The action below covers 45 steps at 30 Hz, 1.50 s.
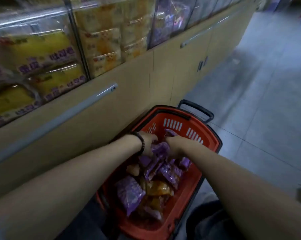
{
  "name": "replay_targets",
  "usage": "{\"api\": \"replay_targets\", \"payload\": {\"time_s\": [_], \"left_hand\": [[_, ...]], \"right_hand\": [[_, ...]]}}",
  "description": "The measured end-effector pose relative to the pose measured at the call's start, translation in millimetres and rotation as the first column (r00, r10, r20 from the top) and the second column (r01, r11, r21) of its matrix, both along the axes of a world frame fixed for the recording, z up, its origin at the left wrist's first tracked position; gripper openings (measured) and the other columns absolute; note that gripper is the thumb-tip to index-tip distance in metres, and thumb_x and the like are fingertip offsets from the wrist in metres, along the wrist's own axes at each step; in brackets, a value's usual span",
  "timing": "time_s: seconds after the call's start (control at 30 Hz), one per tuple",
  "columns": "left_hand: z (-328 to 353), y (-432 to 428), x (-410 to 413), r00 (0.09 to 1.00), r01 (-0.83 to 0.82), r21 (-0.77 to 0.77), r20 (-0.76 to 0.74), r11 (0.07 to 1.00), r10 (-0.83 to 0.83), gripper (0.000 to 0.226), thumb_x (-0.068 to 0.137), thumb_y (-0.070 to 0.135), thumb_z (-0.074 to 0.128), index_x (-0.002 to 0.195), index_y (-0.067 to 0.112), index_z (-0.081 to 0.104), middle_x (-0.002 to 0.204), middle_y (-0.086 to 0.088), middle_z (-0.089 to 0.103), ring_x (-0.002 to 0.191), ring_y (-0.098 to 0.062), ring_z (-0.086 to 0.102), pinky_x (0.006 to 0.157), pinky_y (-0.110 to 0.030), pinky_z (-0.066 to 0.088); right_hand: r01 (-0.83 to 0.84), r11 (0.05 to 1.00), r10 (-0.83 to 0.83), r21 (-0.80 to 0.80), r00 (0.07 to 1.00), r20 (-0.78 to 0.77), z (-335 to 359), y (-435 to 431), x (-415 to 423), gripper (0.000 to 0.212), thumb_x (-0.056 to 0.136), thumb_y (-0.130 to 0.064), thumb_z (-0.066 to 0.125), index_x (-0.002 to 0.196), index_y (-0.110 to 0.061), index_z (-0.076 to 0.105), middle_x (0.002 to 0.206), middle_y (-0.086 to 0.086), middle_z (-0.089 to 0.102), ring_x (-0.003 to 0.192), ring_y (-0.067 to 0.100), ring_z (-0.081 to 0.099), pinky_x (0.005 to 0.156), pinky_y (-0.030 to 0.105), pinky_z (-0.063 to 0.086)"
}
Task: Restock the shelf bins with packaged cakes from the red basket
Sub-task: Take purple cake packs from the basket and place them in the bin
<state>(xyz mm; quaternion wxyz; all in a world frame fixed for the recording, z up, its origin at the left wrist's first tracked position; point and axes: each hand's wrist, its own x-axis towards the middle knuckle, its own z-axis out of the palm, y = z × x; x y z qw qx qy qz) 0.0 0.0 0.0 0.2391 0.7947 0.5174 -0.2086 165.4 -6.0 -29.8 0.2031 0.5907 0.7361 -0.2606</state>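
Step in hand: pulling a load out of the red basket point(187, 191), which sits on the floor point(267, 101) against the cabinet point(128, 87) under the shelf bins

- left hand point(147, 144): grip wrapped round a bunch of purple cake packets point(159, 151) at the basket's far end, thumb under the bunch
- right hand point(174, 146): pushed into the same pile just beside the left, fingers buried under wrappers, can't tell how its grip stands
- more stock at the near end: one loose purple packet point(129, 193) by the left wall, orange packets point(159, 187) beside it

How I'd do it:
- take purple only this round. The likely target is the purple bin point(170, 21), up and to the right of the yellow-pack bins point(37, 54); mixing flavours means sorting at the shelf
- wrappers look slick and the bunch is fanned out, so square it between both palms before lifting, otherwise the outer ones will probably slide off
- squeeze on the wrapper edges rather than the middle, since the cakes should crush easily
- lift straight up past the rim, then swing across to the bin

Risk: overloading and dropping packets on the way up
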Motion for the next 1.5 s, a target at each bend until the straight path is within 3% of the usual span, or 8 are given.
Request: {"api": "replay_targets", "payload": {"time_s": [0.23, 0.43, 0.73, 0.87, 1.1, 1.23, 1.37, 1.5], "left_hand": [[-51, 1, -6, 0.997, -0.055, -0.008, 0.051, 0.998, 0.055, 0.07, 0.089, 0.053, 0.065, 0.152, 0.041, 0.037, 0.152, -0.009, 0.051, 0.134, -0.036, 0.053, 0.107, -0.036, 0.046], [-72, -8, -20, 0.979, -0.165, 0.048, 0.13, 0.985, 0.158, 0.047, 0.079, 0.039, 0.076, 0.116, 0.033, 0.047, 0.11, -0.004, 0.06, 0.093, -0.03, 0.064, 0.081, -0.035, 0.057], [-60, -10, -38, 0.939, -0.273, 0.075, 0.236, 0.959, 0.248, 0.032, 0.086, 0.029, 0.071, 0.098, 0.026, 0.042, 0.083, 0.006, 0.054, 0.067, -0.016, 0.053, 0.053, -0.026, 0.034], [-41, -4, -45, 0.92, -0.29, 0.057, 0.293, 0.955, 0.261, 0.029, 0.087, 0.026, 0.068, 0.11, 0.027, 0.05, 0.092, 0.003, 0.061, 0.074, -0.018, 0.056, 0.061, -0.026, 0.039], [-9, 12, -63, 0.85, -0.334, -0.044, 0.417, 0.942, 0.321, 0.033, 0.089, 0.014, 0.068, 0.111, 0.035, 0.057, 0.093, 0.015, 0.064, 0.1, -0.026, 0.071, 0.074, -0.036, 0.058], [19, 18, -71, 0.705, -0.424, -0.229, 0.523, 0.876, 0.479, 0.042, 0.075, 0.011, 0.071, 0.107, 0.036, 0.063, 0.099, 0.002, 0.067, 0.083, -0.027, 0.067, 0.064, -0.051, 0.062], [40, 18, -76, 0.503, -0.452, -0.367, 0.648, 0.813, 0.572, 0.039, 0.09, -0.016, 0.055, 0.114, 0.013, 0.062, 0.092, -0.004, 0.064, 0.06, -0.005, 0.062, 0.045, -0.016, 0.047], [65, 12, -80, 0.264, -0.399, -0.573, 0.675, 0.716, 0.688, 0.026, 0.096, -0.004, 0.06, 0.111, 0.017, 0.061, 0.092, -0.003, 0.068, 0.071, -0.016, 0.069, 0.053, -0.035, 0.058]], "right_hand": [[0.099, 0.995, -0.098, -0.026, 0.994, 0.038, -57, 1, -1, 0.129, 0.076, -0.033, 0.086, 0.162, -0.048, -0.009, 0.133, 0.014, 0.067, 0.115, 0.034, 0.069, 0.094, 0.045, 0.06], [0.233, 0.972, -0.232, 0.016, 0.972, -0.037, -73, -3, 6, 0.102, 0.065, -0.044, 0.085, 0.153, -0.037, 0.033, 0.131, 0.023, 0.058, 0.109, 0.042, 0.068, 0.09, 0.047, 0.061], [0.281, 0.934, -0.249, 0.221, 0.955, -0.163, -55, -19, 15, 0.07, 0.092, -0.017, 0.059, 0.153, -0.042, 0.034, 0.138, 0.017, 0.058, 0.119, 0.042, 0.063, 0.091, 0.05, 0.058], [0.372, 0.899, -0.315, 0.23, 0.915, -0.251, -38, -11, 25, 0.067, 0.092, -0.018, 0.051, 0.152, -0.039, 0.032, 0.121, 0.02, 0.066, 0.098, 0.041, 0.067, 0.075, 0.042, 0.055], [0.574, 0.819, -0.413, -0.014, 0.571, -0.71, -9, -12, 40, 0.027, 0.1, -0.01, 0.048, 0.123, -0.025, 0.05, 0.111, 0.013, 0.068, 0.098, 0.031, 0.069, 0.083, 0.046, 0.058], [0.668, 0.707, -0.508, -0.232, 0.252, -0.824, 16, -16, 45, 0.033, 0.098, -0.001, 0.041, 0.122, -0.018, 0.057, 0.112, 0.02, 0.068, 0.087, 0.029, 0.068, 0.056, 0.03, 0.055], [0.55, 0.672, -0.529, -0.496, -0.112, -0.841, 35, -14, 55, 0.029, 0.098, -0.008, 0.053, 0.126, -0.008, 0.051, 0.11, 0.023, 0.066, 0.091, 0.036, 0.064, 0.057, 0.031, 0.051], [0.527, 0.734, -0.445, -0.428, -0.103, -0.89, 48, -18, 59, 0.053, 0.085, 0.003, 0.077, 0.134, -0.005, 0.057, 0.115, 0.02, 0.074, 0.087, 0.032, 0.073, 0.06, 0.034, 0.057]]}}
